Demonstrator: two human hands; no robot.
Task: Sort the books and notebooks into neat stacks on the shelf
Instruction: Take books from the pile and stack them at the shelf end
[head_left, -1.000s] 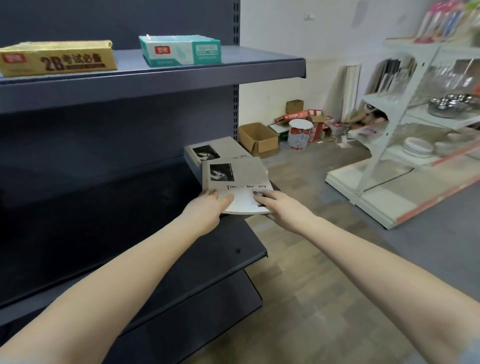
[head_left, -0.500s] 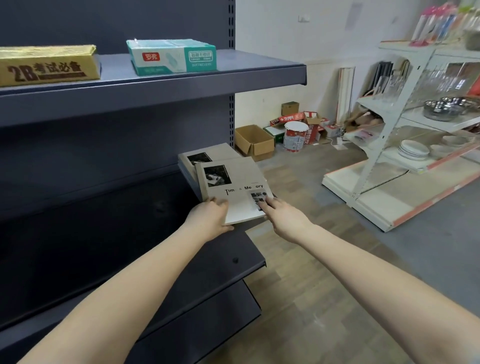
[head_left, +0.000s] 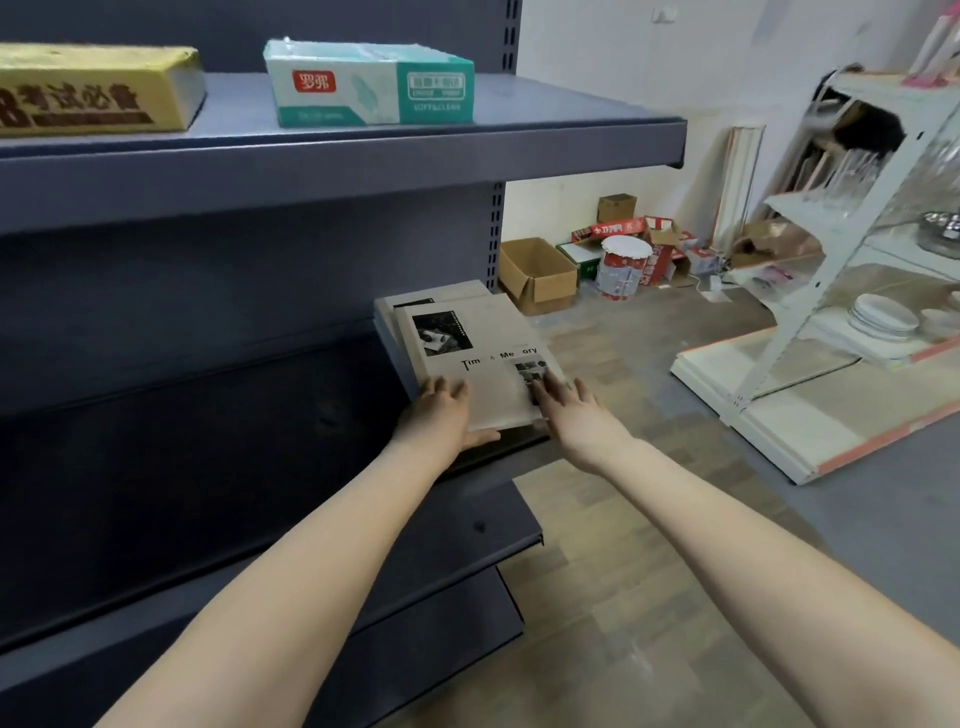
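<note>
Left hand (head_left: 441, 415), right hand (head_left: 579, 418): both flat.

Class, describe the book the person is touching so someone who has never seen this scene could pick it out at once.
On the dark grey shelving unit, at the right end of the middle shelf, lie two pale books. It is the upper one, under the left hand and right hand. Unlike the book beneath, its cover shows fully, with a dark photo and title.
</note>
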